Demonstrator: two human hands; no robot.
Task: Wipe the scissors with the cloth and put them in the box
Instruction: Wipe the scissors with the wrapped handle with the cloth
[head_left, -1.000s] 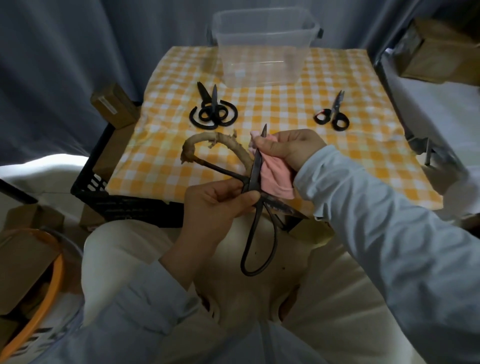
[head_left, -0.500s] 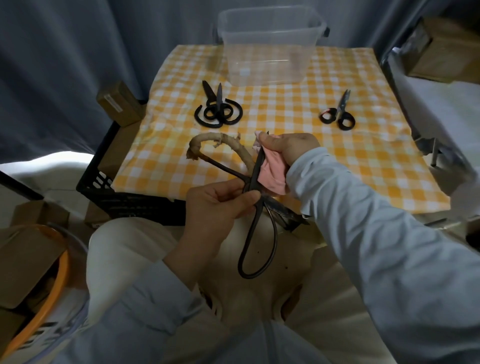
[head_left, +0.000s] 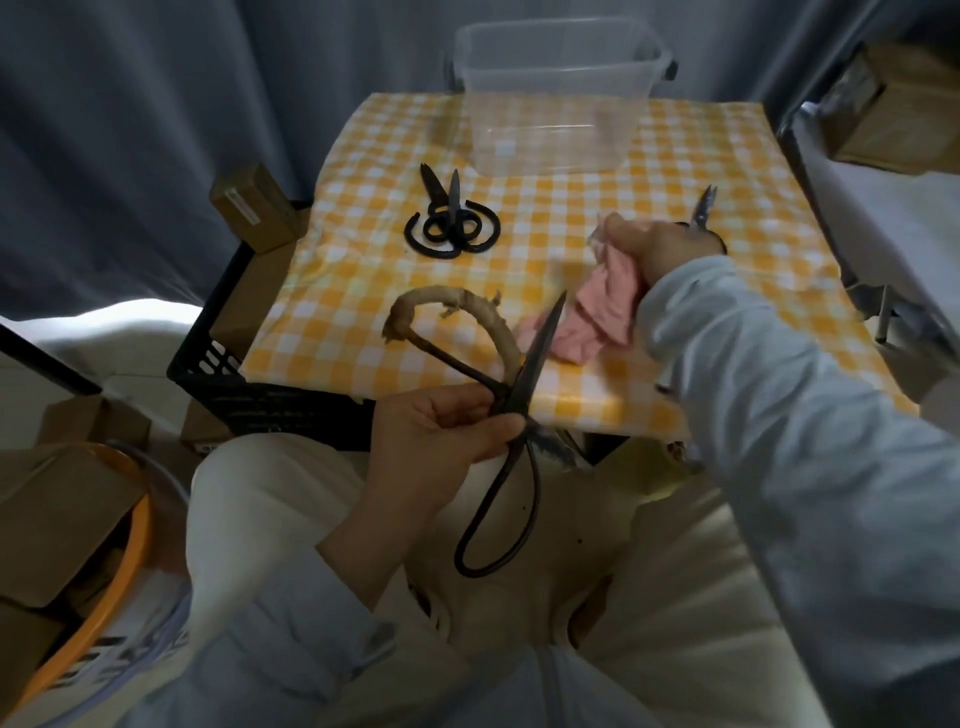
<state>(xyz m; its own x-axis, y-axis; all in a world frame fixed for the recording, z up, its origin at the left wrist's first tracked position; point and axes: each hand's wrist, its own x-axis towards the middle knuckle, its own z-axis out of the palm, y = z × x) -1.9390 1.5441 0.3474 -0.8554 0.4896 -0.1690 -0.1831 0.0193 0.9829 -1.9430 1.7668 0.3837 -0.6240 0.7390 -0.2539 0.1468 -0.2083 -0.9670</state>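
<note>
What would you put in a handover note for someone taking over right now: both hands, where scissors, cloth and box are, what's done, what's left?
Left hand grips the large scissors at the pivot.
Right hand holds the pink cloth beside the blade.
Clear box stands at the far edge of the table; nothing boxed yet.
Black scissors and a small pair lie on the table.
Left: finish wiping, box each pair.

Long sleeves on both arms there: the left sleeve (head_left: 291, 639) and the right sleeve (head_left: 779, 415) were a pale grey-blue, soft fabric, loosely creased, cuffs reaching the wrists. The left hand (head_left: 441, 431) and right hand (head_left: 654, 244) were bare. Down below, the trousers (head_left: 270, 499) were plain cream, wrinkled across the lap
</note>
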